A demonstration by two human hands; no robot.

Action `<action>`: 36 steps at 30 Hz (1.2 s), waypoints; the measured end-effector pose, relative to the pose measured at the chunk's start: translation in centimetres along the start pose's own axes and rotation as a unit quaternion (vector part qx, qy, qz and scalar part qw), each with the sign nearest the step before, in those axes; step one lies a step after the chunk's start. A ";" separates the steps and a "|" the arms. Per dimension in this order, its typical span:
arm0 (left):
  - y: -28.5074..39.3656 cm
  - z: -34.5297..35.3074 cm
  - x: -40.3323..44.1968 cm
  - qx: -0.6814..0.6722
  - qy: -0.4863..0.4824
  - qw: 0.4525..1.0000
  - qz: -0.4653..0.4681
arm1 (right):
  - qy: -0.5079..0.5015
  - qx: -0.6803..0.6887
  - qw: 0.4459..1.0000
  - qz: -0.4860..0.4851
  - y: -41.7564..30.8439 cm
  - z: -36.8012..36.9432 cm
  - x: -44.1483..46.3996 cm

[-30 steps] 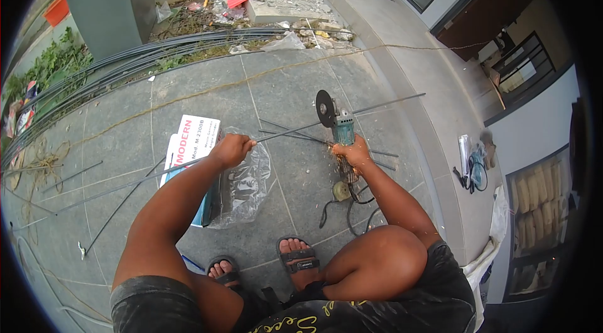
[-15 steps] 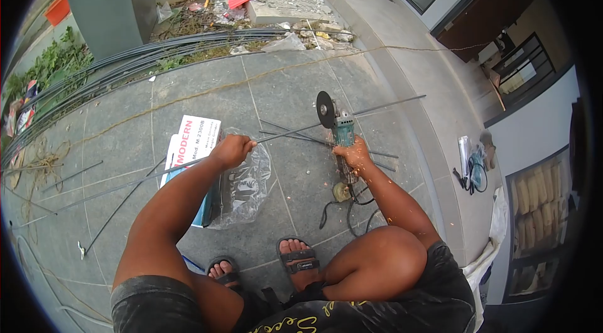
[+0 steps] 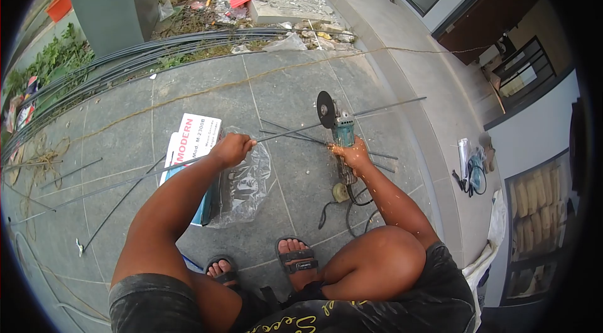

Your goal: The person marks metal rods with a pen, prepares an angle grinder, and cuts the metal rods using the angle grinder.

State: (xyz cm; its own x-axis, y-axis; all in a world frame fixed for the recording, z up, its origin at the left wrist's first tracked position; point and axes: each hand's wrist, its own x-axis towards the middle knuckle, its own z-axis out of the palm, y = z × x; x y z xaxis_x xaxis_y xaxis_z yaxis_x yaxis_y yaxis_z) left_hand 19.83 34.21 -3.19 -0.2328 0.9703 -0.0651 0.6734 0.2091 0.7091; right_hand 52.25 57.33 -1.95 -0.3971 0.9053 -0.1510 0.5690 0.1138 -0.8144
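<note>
My left hand is closed round a long thin metal rod that slants up to the right across the tiles. An angle grinder with a green body is in my right hand, fingers wrapped round it. Its dark cutting disc stands against the rod, and orange sparks fly back over my right forearm. Several short cut rods lie on the floor between my hands. Below my right hand the grinder's black cable loops on the tiles.
A white MODERN carton and clear plastic wrap lie by my left forearm. Long rods are bundled at the back beside rubble. A rope crosses the floor. On the right step rests a coiled blue-black cable.
My hands, the rod and the grinder hold nearly the same place. Sparks still come off, in a slightly different spray.
</note>
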 end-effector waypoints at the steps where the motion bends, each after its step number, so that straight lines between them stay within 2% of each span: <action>1: -0.2 0.1 0.1 0.002 -0.001 1.000 0.000 | -0.024 0.044 0.998 0.026 -2.5 -0.1 -1.5; 3: -0.2 0.1 0.1 0.004 -0.001 1.000 0.000 | -0.049 0.088 0.994 0.052 -3.6 -0.1 -2.1; 5: 0.0 0.0 0.0 -0.001 -0.001 1.000 -0.002 | -0.030 0.037 0.998 0.036 -2.1 0.0 -1.2; 8: -0.4 0.1 0.2 0.000 -0.007 1.000 0.003 | -0.031 0.063 0.997 0.043 -3.9 -0.2 -2.3; 12: 0.1 -0.2 0.1 -0.002 -0.007 1.000 -0.005 | -0.020 0.056 0.998 0.035 -2.8 0.0 -1.6; 23: 0.3 -0.4 0.0 0.011 -0.018 1.000 -0.017 | -0.003 -0.024 0.999 0.024 -2.5 0.2 -1.2; 26: 0.4 -0.5 0.0 0.008 -0.022 1.000 -0.020 | -0.015 0.028 0.999 0.021 -0.7 0.3 -0.2; 29: 1.1 -0.9 -0.3 0.017 -0.018 0.999 -0.027 | -0.015 0.000 0.999 0.047 -1.5 -0.1 -0.7; 31: 0.4 -0.4 -0.2 0.006 0.000 1.000 -0.017 | -0.031 0.041 0.999 0.011 -2.5 -0.1 -1.5; 33: -0.4 0.0 0.1 0.014 -0.006 1.000 -0.009 | -0.036 0.036 0.998 0.042 -2.4 0.0 -1.4; 34: 0.1 -0.4 -0.2 0.004 -0.007 1.000 -0.006 | 0.006 0.004 1.000 0.021 -3.4 0.3 -2.0; 35: -0.1 -0.3 -0.1 -0.005 -0.015 1.000 -0.016 | -0.035 0.001 0.999 -0.023 -1.2 0.1 -0.7; 36: 0.3 -0.5 -0.3 0.005 -0.015 1.000 -0.023 | -0.019 0.009 1.000 0.022 -0.8 0.2 -0.4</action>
State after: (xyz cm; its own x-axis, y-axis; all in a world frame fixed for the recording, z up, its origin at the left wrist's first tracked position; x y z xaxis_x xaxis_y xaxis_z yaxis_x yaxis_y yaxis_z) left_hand 19.75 33.96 -2.66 -0.2424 0.9630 -0.1175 0.6698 0.2538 0.6978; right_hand 51.80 56.78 -1.36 -0.3988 0.8933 -0.2074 0.5741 0.0668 -0.8161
